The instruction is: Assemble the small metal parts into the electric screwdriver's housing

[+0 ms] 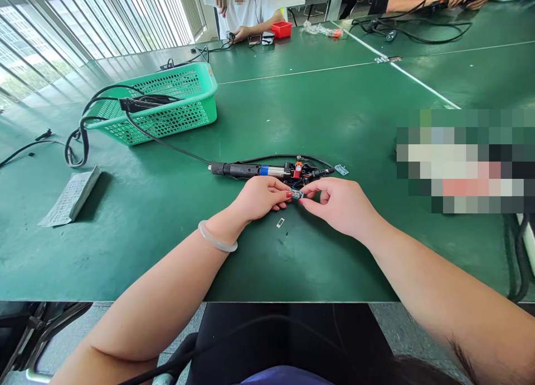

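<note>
Between my two hands is a small circuit board [296, 194], pinched at both ends. My left hand [261, 198] grips its left side with thumb and fingers. The right end sits in the fingertips of my right hand [340, 202]. Just beyond my fingers lies a black tool body [236, 170] with a blue band, a metal section and exposed wires, its cable running to the left. A small red part [298, 170] sits on its exposed inner section. Near me on the table rests a small white rectangular frame [280, 223].
A green basket [204, 101] with black cables stands at the back left. Left of me lies a folded paper bundle [73, 198]. A small pale label-like piece [341, 169] is right of the tool. Across the table two people work near a red box [281, 29]. The right side is blurred.
</note>
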Available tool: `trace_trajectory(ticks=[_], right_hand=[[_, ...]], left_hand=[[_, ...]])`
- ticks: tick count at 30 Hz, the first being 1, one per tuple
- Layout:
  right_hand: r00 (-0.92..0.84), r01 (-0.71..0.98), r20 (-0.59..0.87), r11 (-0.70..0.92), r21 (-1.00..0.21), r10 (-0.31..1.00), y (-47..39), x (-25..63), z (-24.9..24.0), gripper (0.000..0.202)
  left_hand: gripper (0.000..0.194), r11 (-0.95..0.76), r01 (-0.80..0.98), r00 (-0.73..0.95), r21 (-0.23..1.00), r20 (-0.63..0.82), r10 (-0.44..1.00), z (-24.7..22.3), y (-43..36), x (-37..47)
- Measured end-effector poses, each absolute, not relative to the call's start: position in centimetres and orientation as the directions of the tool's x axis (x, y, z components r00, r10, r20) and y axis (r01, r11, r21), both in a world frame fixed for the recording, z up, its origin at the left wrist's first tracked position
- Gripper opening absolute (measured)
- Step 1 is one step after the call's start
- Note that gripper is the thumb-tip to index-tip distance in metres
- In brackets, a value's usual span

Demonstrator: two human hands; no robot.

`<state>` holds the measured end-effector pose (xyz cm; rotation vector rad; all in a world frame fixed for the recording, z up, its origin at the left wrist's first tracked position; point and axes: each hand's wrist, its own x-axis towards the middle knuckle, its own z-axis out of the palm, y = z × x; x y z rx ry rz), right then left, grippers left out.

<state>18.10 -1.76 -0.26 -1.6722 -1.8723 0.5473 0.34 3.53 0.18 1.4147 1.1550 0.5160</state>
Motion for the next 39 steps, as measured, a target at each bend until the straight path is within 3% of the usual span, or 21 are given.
trace_trajectory(ticks=[19,24,31,39], right_hand=[[-0.287,0.754,0.199,0.349,-0.557,0.937,-0.8,19.1,-1.2,0.014],[-0.310,0.736,0.180,0.355,-0.577,0.934,-0.7,19.3,-1.4,0.015],[-0.337,0.720,0.193,0.384,-0.578,0.922,-0.6,19.3,-1.4,0.013],[-0.343,0.708,0.193,0.388,-0.590,0.919,-0.7,19.5,-1.2,0.014]], left_hand=[[0.008,0.047,0.460,0.463,0.887,-0.285,0.839,0.0,3.6,-0.2],[0.008,-0.012,0.507,0.472,0.862,-0.266,0.841,0.2,3.4,-0.4],[0.012,-0.246,0.623,0.493,0.743,-0.128,0.861,0.5,3.1,-0.7],[0.020,-0.239,0.588,0.533,0.773,-0.148,0.833,0.5,2.9,-1.1]])
